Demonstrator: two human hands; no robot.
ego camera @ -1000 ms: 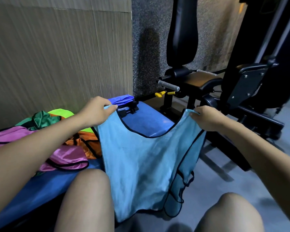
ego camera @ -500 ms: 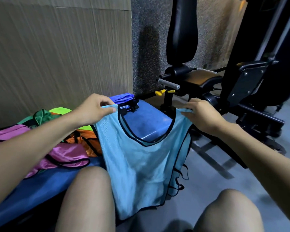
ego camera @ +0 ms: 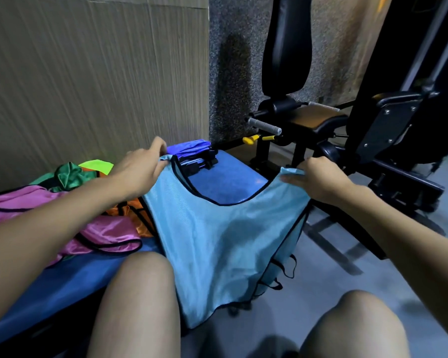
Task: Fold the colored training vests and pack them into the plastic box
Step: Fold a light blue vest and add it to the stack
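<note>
While the light blue vest (ego camera: 225, 244) is pinched at each shoulder by the left hand (ego camera: 137, 171) and right hand (ego camera: 318, 179), the straps should be kept level and taut before being brought together.

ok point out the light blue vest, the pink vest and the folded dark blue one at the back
light blue vest (ego camera: 217, 236), head view, middle of its front panel
pink vest (ego camera: 109, 232), head view, shiny fold near the bench edge
folded dark blue vest (ego camera: 189, 149), head view, its top layer
</note>
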